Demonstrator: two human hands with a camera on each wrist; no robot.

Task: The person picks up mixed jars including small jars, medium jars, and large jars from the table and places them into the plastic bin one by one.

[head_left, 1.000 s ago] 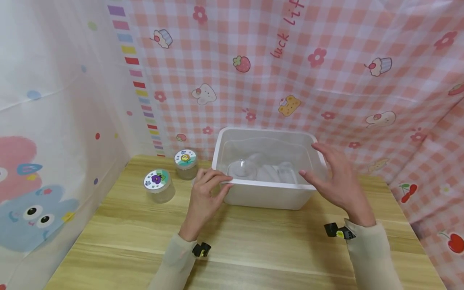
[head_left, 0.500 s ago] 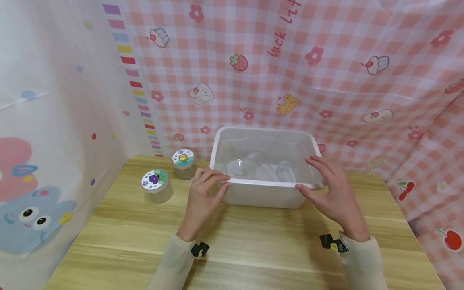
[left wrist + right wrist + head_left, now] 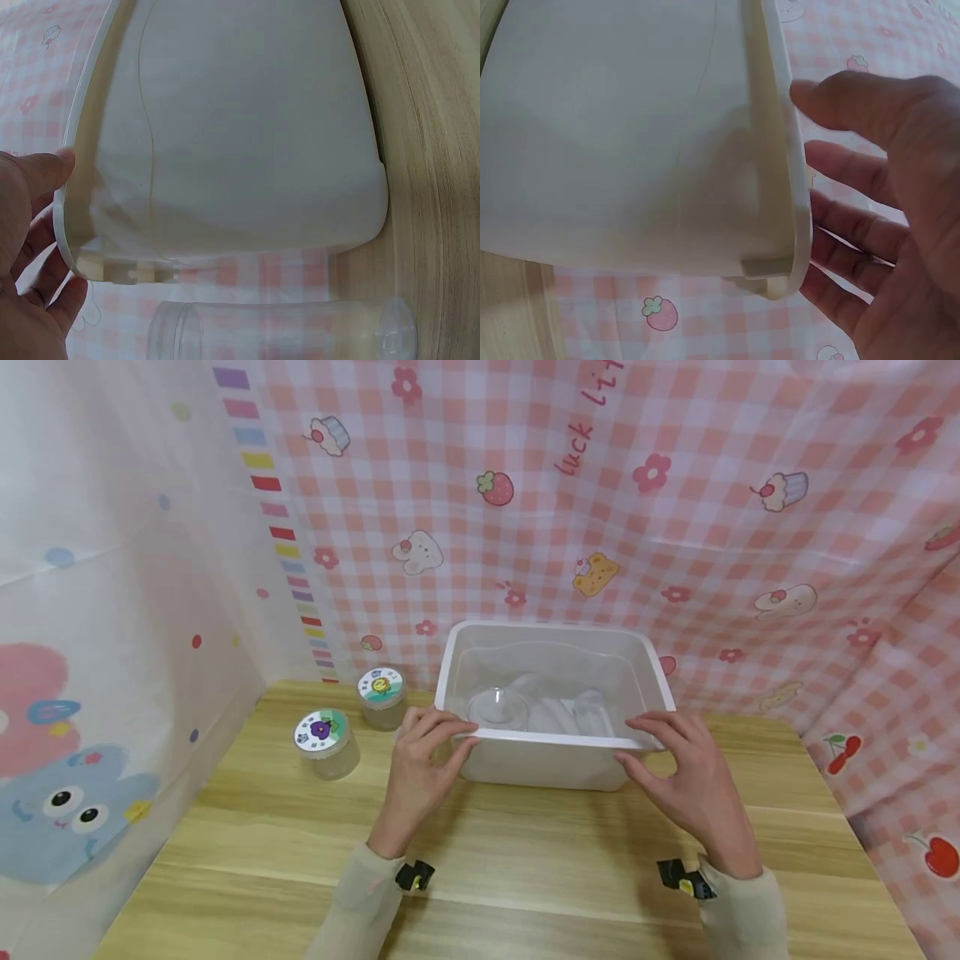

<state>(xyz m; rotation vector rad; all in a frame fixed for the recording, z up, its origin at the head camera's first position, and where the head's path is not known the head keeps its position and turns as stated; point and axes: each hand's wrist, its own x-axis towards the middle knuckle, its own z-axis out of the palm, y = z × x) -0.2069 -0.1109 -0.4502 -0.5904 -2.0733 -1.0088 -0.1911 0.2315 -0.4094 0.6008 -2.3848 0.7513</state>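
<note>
A white bin [image 3: 551, 764] sits on the wooden table [image 3: 525, 877], in front of a checked cloth [image 3: 525, 539]. Your left hand [image 3: 422, 772] and right hand [image 3: 697, 785] each pinch its near rim, at opposite ends, thumbs outside. The hold looks shallow, so a lift could let the rim slip or tip the bin, sliding the clear pieces [image 3: 498, 710] inside. Swinging it left could knock over the 2 lidded jars [image 3: 384, 702] nearby.
</note>
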